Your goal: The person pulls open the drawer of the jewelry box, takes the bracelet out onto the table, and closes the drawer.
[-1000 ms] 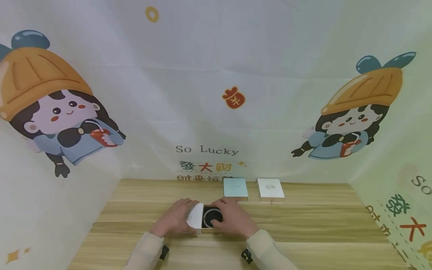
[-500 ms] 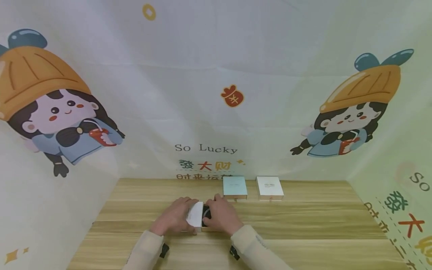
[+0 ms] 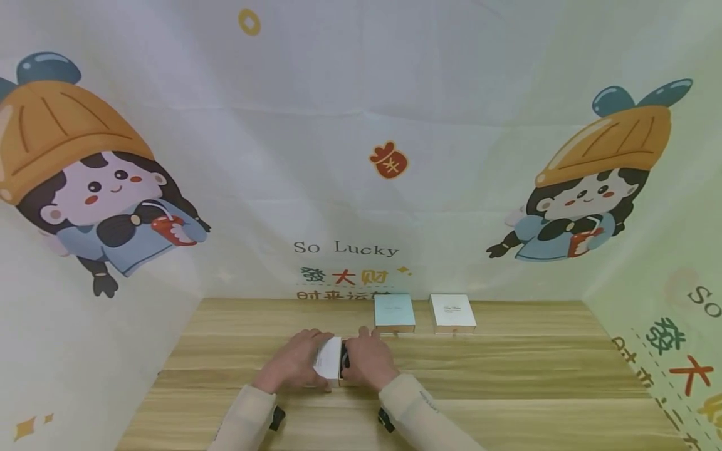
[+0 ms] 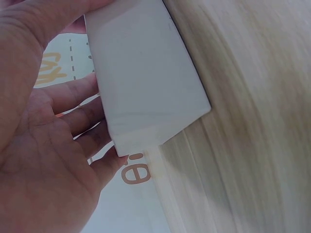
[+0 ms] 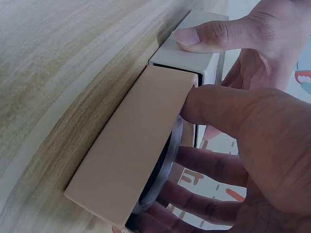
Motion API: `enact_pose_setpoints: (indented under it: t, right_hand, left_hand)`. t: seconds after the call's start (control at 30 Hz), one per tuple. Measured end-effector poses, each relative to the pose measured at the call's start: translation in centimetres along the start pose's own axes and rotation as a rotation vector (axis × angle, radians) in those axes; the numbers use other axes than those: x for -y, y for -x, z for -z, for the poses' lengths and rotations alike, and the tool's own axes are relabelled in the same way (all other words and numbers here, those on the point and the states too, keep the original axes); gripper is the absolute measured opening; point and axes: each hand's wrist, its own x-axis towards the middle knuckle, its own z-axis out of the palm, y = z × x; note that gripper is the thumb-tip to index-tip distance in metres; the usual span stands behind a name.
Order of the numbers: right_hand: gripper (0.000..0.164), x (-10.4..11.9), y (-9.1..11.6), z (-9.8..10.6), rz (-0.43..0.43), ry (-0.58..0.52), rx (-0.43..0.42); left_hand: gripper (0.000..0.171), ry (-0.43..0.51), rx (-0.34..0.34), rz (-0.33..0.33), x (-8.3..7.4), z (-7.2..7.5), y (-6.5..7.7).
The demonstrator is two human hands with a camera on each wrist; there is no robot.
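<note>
A small drawer-style box lies on the table, its tan tray (image 5: 131,136) pulled out of the white sleeve (image 3: 328,361). My left hand (image 3: 296,360) grips the sleeve, thumb on the near side and fingers on the far side; the left wrist view shows the sleeve's plain white side (image 4: 146,68). In the tray sits a smooth greyish bangle (image 5: 164,170) over a black lining, partly hidden by the tray wall. My right hand (image 3: 369,358) reaches over the tray, thumb and curled fingers around the bangle's edge, and covers most of it in the head view.
Behind the hands, a light blue box (image 3: 394,311) and a white box (image 3: 453,312) lie side by side near the back edge of the wooden table (image 3: 524,369). A printed cloth (image 3: 271,156) hangs around the back and sides.
My right hand has moved left over the tray, from its right end onto the bangle, covering more of it. My left hand keeps its grip on the sleeve.
</note>
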Motion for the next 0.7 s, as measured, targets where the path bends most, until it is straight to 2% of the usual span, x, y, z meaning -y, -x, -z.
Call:
enact_pose_setpoints:
  t: [0.2,0.37,0.7]
  right_hand:
    - [0.037,-0.1,-0.3,-0.2,0.002,-0.016,0.005]
    - [0.044,-0.4,-0.4,-0.2,-0.003,-0.085,0.009]
    - [0.05,-1.1,0.2,-0.3,0.032,-0.21,-0.04]
  left_hand:
    - [0.098,0.0,-0.001,0.001,0.2,0.0,0.0]
    - [0.099,0.001,0.003,0.011,0.1,0.2,-0.1]
    - [0.097,0.006,0.002,-0.02,0.2,-0.1,-0.1]
